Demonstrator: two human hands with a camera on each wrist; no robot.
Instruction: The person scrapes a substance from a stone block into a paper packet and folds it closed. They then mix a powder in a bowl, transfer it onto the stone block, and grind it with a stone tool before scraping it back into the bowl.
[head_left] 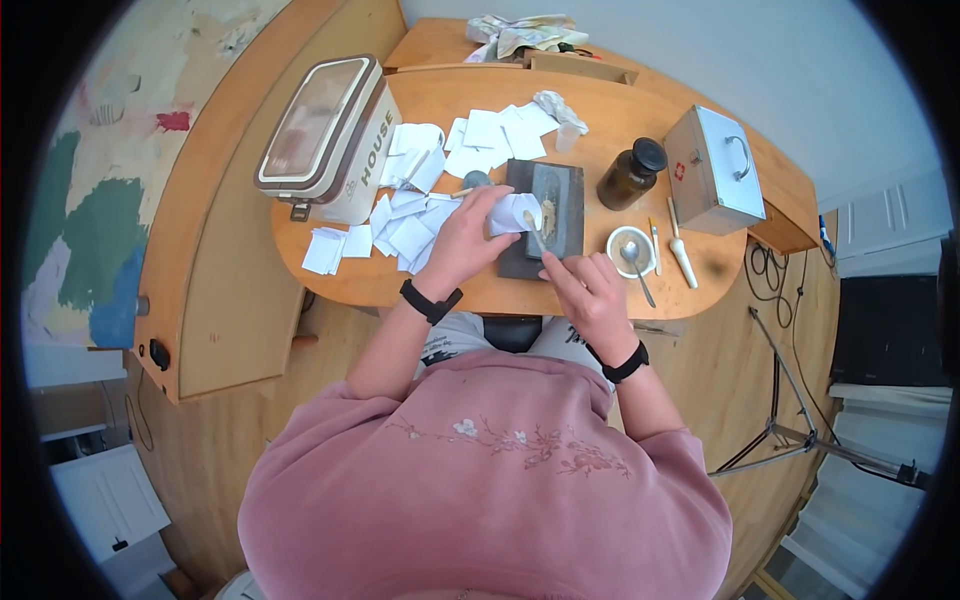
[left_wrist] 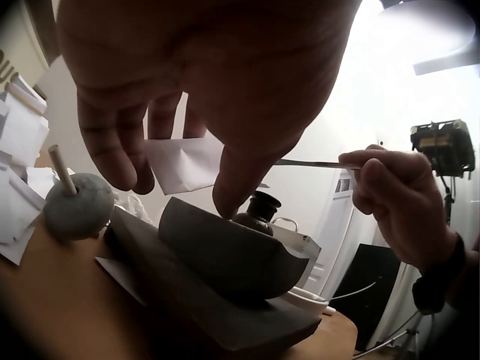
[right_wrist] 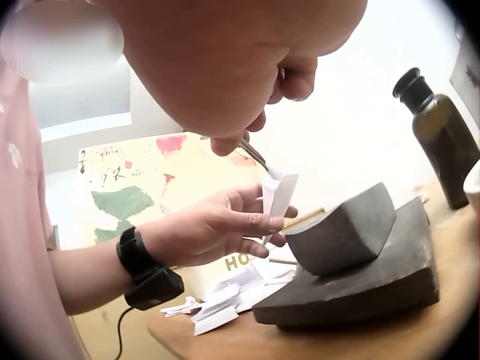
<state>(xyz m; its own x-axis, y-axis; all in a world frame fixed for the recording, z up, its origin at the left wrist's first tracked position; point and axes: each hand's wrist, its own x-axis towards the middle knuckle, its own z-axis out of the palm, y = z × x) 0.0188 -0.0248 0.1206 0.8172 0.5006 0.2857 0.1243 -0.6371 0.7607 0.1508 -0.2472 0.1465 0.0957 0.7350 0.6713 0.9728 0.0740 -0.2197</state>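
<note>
My left hand (head_left: 465,240) pinches a small folded white paper (head_left: 512,214) between thumb and fingers, just left of a dark stone block (head_left: 571,205) on a dark slab (head_left: 516,264). In my right hand (head_left: 592,297) is the handle of a thin metal spatula (head_left: 537,236), its tip at the paper's open end. The right wrist view shows the tip of the tool inside the top of the folded paper (right_wrist: 280,199). Some pale powder (head_left: 549,212) lies on the block's top.
White paper squares (head_left: 410,238) lie left and behind. A lidded box (head_left: 357,170) stands at left; a brown bottle (head_left: 627,180), a white bowl (head_left: 616,235) with a spoon, a brush (head_left: 655,240), a white-handled tool (head_left: 683,262) and a metal case (head_left: 708,175) are at right.
</note>
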